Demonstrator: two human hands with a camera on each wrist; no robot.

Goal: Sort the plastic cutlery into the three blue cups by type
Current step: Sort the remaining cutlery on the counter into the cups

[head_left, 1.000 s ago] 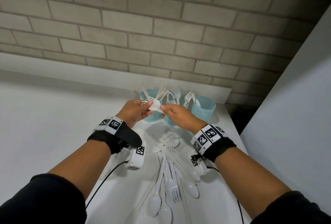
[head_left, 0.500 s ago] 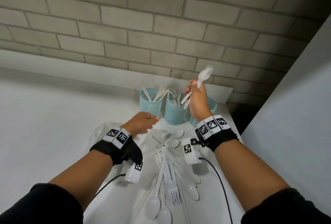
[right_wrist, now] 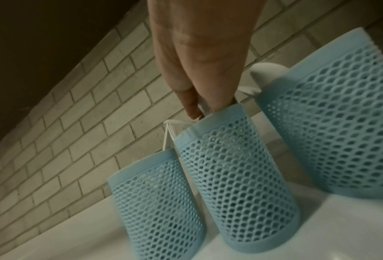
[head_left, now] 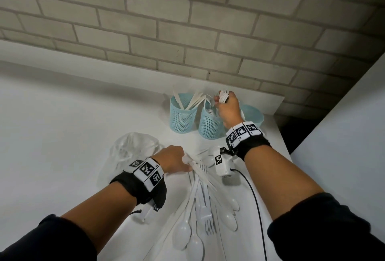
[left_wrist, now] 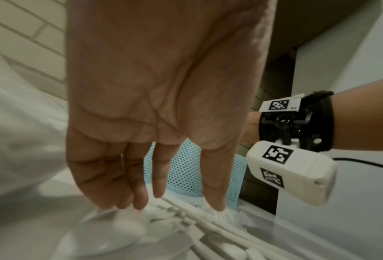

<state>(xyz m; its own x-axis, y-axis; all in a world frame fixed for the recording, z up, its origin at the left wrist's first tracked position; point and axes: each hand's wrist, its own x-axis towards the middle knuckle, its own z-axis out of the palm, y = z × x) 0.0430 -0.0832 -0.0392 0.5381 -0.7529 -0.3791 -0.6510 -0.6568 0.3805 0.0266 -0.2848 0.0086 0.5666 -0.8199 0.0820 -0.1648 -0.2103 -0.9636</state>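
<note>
— The white cutlery pile point(head_left: 200, 198) is lying fanned out on the counter point(head_left: 62, 135), spoons and forks tangled; three blue mesh cups point(head_left: 182, 114) are standing by the brick wall.

— The right hand point(head_left: 228, 110) is pinching forks point(head_left: 223, 96) over the middle cup point(right_wrist: 237, 176).

— The left-wrist view is showing the left hand point(left_wrist: 163, 105) with fingers straight, tips touching the pile.

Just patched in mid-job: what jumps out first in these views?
Three blue mesh cups stand in a row by the brick wall, and the right hand holds white forks over the middle cup. Nearer, the left hand reaches into the pile of white cutlery beside a clear plastic bag.
</note>
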